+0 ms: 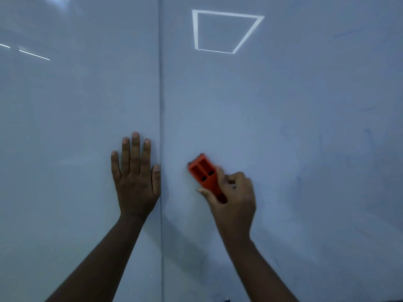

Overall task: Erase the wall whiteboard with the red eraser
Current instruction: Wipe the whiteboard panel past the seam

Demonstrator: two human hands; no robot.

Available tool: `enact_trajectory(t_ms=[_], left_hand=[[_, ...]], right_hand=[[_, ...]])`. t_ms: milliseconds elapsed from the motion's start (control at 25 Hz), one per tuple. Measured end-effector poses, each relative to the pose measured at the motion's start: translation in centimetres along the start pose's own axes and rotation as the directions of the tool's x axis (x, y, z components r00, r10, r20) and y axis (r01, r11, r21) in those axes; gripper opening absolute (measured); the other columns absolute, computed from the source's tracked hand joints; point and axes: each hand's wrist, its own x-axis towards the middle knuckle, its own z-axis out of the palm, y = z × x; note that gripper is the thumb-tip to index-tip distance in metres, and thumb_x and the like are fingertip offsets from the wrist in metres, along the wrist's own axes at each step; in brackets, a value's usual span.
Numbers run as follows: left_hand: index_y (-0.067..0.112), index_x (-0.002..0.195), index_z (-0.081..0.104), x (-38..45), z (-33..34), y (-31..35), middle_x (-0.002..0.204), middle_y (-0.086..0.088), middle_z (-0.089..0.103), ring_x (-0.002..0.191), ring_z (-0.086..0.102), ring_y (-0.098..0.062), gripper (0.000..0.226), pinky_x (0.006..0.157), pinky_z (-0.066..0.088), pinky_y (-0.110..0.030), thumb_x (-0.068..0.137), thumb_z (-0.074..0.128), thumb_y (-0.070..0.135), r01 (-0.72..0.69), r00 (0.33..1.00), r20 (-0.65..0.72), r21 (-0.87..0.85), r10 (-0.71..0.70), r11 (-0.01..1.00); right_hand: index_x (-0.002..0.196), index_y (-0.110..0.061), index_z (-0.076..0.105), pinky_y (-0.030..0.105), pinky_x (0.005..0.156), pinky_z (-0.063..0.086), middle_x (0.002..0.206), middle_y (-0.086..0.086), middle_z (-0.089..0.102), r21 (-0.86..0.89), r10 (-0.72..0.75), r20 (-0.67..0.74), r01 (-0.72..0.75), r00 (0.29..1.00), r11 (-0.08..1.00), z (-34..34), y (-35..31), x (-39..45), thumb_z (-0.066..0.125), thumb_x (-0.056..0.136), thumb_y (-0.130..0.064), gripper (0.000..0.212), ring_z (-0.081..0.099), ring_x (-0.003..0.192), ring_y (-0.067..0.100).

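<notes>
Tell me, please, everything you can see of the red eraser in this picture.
The red eraser is an orange-red block, apparently of plastic, with two long recesses and small dark slots on its back. It lies tilted against the whiteboard, its free end pointing up and left, just right of the vertical panel seam. The right hand grips its lower end, fingers curled round it. Its edges are slightly blurred; its wiping face is hidden.

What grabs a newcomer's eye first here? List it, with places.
The red eraser stands out first, gripped by the right hand against the whiteboard, just right of the vertical seam. Left of the seam, the left hand presses flat. Upper right, a bright square light reflection glows.
</notes>
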Motion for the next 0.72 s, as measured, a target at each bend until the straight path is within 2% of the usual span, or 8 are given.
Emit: enact_trajectory(t_ms=[200, 400, 520, 600, 720], left_hand=[[0.009, 0.168, 0.024, -0.9, 0.1, -0.4, 0.175, -0.017, 0.018, 0.164, 0.012, -0.032, 0.059, 0.132, 0.012, -0.057, 0.113, 0.035, 0.029, -0.007, 1.0, 0.009, 0.013, 0.007, 1.0], [0.009, 0.167, 0.026, -1.9, 0.3, -0.3, 0.174, -0.017, 0.02, 0.164, 0.013, -0.032, 0.058, 0.132, 0.012, -0.056, 0.113, 0.034, 0.029, 0.006, 1.0, 0.003, 0.008, -0.006, 1.0], [0.008, 0.166, 0.028, -2.7, 0.5, -0.3, 0.174, -0.017, 0.021, 0.164, 0.013, -0.032, 0.057, 0.132, 0.012, -0.055, 0.113, 0.034, 0.028, 0.013, 1.0, -0.001, 0.007, -0.013, 1.0], [0.008, 0.166, 0.029, -3.2, 0.6, -0.3, 0.173, -0.018, 0.021, 0.164, 0.013, -0.032, 0.057, 0.132, 0.011, -0.055, 0.113, 0.035, 0.028, 0.005, 1.0, -0.004, 0.007, -0.005, 1.0], [0.008, 0.166, 0.029, -3.7, 0.6, -0.3, 0.173, -0.017, 0.021, 0.164, 0.009, -0.03, 0.056, 0.132, 0.01, -0.055, 0.114, 0.035, 0.028, 0.006, 1.0, -0.002, 0.009, -0.006, 1.0]], right_hand=[[0.132, -0.026, 0.067, 0.043, 0.065, 0.049, 0.095, 0.002, 0.059, -0.022, -0.112, 0.123, 0.115, 0.986, 0.993, 3.8, -1.1, -9.5, 0.07, 0.09, -0.06, 0.054, 0.055, 0.083, 0.022], [0.13, -0.03, 0.069, 0.04, 0.071, 0.049, 0.102, -0.001, 0.059, 0.018, -0.099, 0.112, 0.097, 0.989, 0.995, 3.1, -1.8, -7.0, 0.083, 0.08, -0.052, 0.057, 0.056, 0.088, 0.021], [0.132, -0.025, 0.071, 0.038, 0.076, 0.051, 0.101, -0.001, 0.056, 0.079, 0.093, -0.054, -0.088, 0.994, 0.993, 1.8, -1.1, -2.9, 0.082, 0.079, -0.049, 0.059, 0.056, 0.088, 0.023], [0.134, -0.022, 0.069, 0.044, 0.078, 0.057, 0.1, -0.003, 0.051, 0.185, 0.277, -0.156, -0.248, 0.948, 0.951, 0.7, 0.4, -1.3, 0.087, 0.078, -0.042, 0.062, 0.057, 0.089, 0.023], [0.14, -0.022, 0.065, 0.041, 0.077, 0.062, 0.101, -0.006, 0.045, 0.324, 0.453, -0.178, -0.383, 0.873, 0.865, 0.2, 1.2, -1.4, 0.084, 0.079, -0.043, 0.068, 0.059, 0.093, 0.022]])
